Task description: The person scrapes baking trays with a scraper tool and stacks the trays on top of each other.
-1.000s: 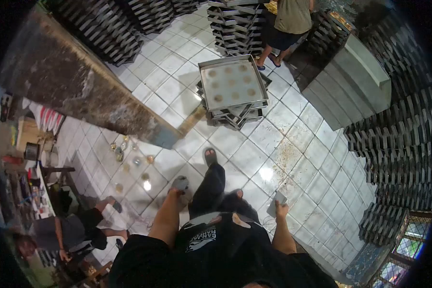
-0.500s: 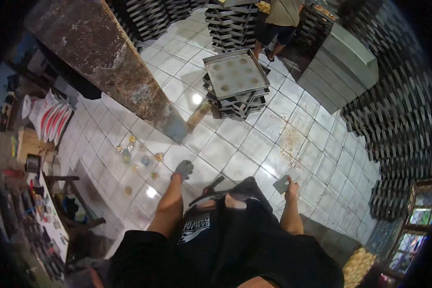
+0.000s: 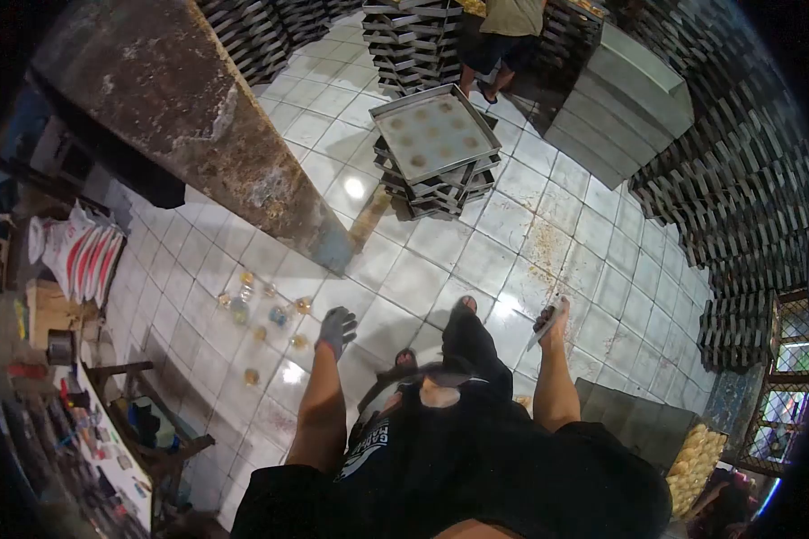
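Note:
My left hand (image 3: pixel 337 331) wears a grey glove and hangs over the tiled floor with its fingers apart, holding nothing. My right hand (image 3: pixel 554 319) is closed on a flat grey scraper (image 3: pixel 537 339), which now shows nearly edge-on and points down to the left. Ahead of me stands a low stack of metal baking trays, turned at angles to each other. Its top tray (image 3: pixel 440 133) has rows of round brownish marks. Neither hand touches the trays.
A stained slanting slab (image 3: pixel 198 117) juts in from upper left. Small shiny objects (image 3: pixel 277 314) show by my left hand. Tall tray stacks (image 3: pixel 737 180) line the right, near a grey metal box (image 3: pixel 620 103). Another person (image 3: pixel 503 36) stands at the back. Crumbs (image 3: pixel 544 247) mark the floor.
My left hand's fingers have spread. The scraper has turned from broad side to edge, and my right hand has risen slightly. My feet have moved, and the view has shifted a little.

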